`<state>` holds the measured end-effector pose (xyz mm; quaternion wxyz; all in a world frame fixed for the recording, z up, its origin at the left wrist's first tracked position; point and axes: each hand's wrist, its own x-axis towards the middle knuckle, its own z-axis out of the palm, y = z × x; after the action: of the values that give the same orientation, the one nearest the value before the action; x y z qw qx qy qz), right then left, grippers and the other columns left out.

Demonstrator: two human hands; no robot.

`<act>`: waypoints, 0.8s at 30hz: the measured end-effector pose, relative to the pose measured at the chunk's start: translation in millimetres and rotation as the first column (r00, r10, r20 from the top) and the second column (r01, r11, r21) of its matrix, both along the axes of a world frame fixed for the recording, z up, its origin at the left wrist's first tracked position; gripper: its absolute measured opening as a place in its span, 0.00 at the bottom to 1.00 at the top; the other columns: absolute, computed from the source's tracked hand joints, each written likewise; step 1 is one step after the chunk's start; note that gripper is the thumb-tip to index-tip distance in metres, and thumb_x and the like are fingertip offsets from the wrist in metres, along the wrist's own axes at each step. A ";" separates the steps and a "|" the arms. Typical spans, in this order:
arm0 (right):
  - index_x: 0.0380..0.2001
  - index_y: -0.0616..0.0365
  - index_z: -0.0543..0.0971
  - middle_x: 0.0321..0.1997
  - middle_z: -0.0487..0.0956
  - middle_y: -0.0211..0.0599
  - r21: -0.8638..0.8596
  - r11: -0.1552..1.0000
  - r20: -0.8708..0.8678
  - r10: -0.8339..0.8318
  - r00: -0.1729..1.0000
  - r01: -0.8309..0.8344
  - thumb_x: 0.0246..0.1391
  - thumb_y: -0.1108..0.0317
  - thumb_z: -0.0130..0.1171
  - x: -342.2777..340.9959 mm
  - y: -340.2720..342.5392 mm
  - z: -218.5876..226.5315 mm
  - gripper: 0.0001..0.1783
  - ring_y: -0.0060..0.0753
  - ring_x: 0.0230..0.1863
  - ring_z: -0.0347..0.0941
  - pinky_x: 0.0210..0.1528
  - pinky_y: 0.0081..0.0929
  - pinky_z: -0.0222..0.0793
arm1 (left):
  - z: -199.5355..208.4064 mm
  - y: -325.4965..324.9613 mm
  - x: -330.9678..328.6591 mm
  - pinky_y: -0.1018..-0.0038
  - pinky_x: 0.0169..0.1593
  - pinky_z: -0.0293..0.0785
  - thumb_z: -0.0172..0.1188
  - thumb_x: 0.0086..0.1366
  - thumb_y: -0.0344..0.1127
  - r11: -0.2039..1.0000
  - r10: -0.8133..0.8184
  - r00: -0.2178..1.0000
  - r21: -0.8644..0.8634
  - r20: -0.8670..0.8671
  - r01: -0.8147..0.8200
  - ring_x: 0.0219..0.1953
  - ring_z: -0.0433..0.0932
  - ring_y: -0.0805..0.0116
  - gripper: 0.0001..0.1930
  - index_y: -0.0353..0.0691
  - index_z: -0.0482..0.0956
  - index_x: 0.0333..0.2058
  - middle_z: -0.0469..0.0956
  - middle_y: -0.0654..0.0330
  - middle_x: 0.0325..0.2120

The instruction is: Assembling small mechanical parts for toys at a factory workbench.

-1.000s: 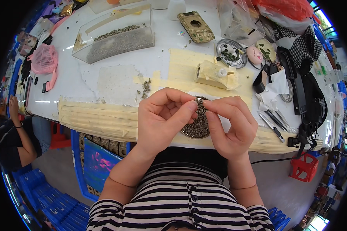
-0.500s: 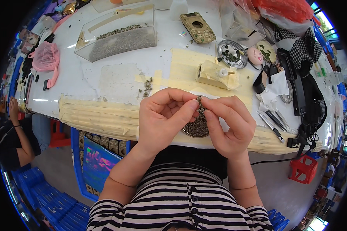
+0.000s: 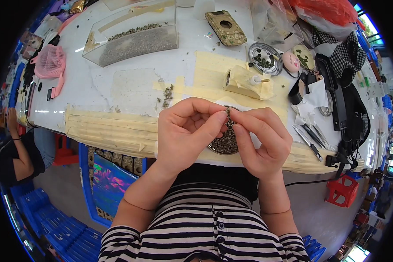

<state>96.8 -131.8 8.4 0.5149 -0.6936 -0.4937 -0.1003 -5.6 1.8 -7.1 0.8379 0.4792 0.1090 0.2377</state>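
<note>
Over a round dish at the table's front edge, my two hands meet fingertip to fingertip. The dish holds a heap of tiny camouflage-coloured pieces. My left hand pinches with thumb and forefinger, its other fingers curled in. My right hand pinches the same way from the other side. Whatever lies between the fingertips is too small and too covered to name. Just beyond my left hand lies a loose little cluster of similar pieces.
At the back left stands a clear box of small parts. A camouflage model shell lies near a masking-taped block and a metal dish of dark green bits. Right: knife and tweezers. Another person's arm shows at far left.
The picture has shifted very slightly. Both hands keep the same pinch over the dish, with only tiny movement of the right hand's fingers and wrist.
</note>
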 end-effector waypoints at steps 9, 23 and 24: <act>0.41 0.60 0.86 0.31 0.82 0.36 -0.004 1.000 0.028 -0.001 1.000 0.001 0.44 0.81 0.68 0.4 0.2 0.2 0.17 0.32 0.29 0.77 0.31 0.25 0.72 | 0.7 -1.4 0.4 0.82 0.39 0.81 0.62 0.66 0.22 0.998 0.031 0.999 0.046 -0.025 -0.030 0.33 0.82 0.77 0.06 0.29 0.81 0.41 0.84 0.58 0.33; 0.40 0.61 0.86 0.29 0.82 0.36 -0.001 1.000 0.021 0.007 1.000 -0.007 0.44 0.81 0.68 1.7 -0.1 0.0 0.16 0.32 0.28 0.76 0.30 0.26 0.72 | 2.0 -3.0 0.9 0.81 0.36 0.80 0.62 0.67 0.23 0.986 0.069 0.995 0.156 -0.072 -0.057 0.32 0.82 0.76 0.05 0.32 0.82 0.40 0.84 0.58 0.31; 0.40 0.61 0.86 0.29 0.82 0.36 -0.002 1.000 0.017 0.010 1.000 -0.010 0.44 0.81 0.68 1.9 -0.2 -0.2 0.16 0.32 0.28 0.76 0.30 0.25 0.72 | 2.1 -3.0 0.6 0.81 0.36 0.80 0.62 0.67 0.23 0.986 0.069 0.995 0.159 -0.075 -0.057 0.32 0.82 0.76 0.05 0.32 0.82 0.40 0.84 0.58 0.32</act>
<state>98.7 -132.1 8.1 0.5106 -0.6907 -0.5015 -0.1034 -5.0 -1.2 -5.0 0.7848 0.5488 0.1385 0.2524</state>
